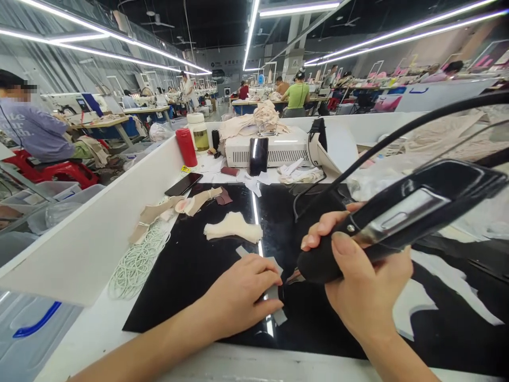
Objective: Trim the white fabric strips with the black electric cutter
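My left hand (248, 294) rests on a glossy black board (191, 297), its bent fingers and thumb holding down a small grey cut piece (279, 316). Part of that piece is hidden beneath the fingers. Wrapped around a black handheld tool (401, 215) with a silver panel is my right hand (363, 278). The tool's rounded end points down toward my left fingertips, and its working tip is not clear. A cream cut piece (233, 227) lies on the board beyond my left hand.
White cut pieces (415, 302) lie to the right. A black cable (382, 143) arches across. At left are a light green cord heap (139, 262), beige fabric (159, 212) and a phone (184, 184). Behind stand a white machine box (286, 151), a red bottle (185, 147) and a jar (200, 139).
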### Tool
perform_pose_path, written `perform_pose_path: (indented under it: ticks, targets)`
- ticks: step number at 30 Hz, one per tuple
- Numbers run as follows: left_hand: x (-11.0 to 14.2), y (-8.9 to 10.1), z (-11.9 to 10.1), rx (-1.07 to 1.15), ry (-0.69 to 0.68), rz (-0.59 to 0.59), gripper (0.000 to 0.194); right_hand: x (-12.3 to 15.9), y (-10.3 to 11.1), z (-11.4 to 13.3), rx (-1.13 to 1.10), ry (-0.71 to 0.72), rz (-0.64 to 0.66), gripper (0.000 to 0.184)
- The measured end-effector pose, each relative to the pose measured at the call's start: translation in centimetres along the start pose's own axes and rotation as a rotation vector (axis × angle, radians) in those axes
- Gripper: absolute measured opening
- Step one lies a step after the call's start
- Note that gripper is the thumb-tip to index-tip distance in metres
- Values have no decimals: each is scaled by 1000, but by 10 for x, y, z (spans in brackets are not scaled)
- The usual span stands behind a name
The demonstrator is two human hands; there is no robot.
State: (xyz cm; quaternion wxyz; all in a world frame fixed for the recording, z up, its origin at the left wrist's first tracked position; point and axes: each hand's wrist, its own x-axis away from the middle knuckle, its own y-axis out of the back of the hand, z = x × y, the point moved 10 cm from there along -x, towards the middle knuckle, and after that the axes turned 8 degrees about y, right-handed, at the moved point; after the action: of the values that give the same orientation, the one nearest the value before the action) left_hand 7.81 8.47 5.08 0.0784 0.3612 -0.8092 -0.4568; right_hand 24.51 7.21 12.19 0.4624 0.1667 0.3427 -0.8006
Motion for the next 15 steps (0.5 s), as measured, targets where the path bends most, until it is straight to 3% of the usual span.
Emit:
perform_pose_path:
  ticks: [4,7,11,15]
  targets:
    - [4,8,4,89,45,27,25,2,-2,-2,-12,-20,4,46]
    - [3,11,8,122,80,25,41,2,-7,-3,-39,-21,11,47]
    - [1,5,12,86,87,81,70,2,-12,-6,-54,-22,11,45]
    - [4,-2,16,26,88,153,80,2,-16,-10,-58,-6,16,41]
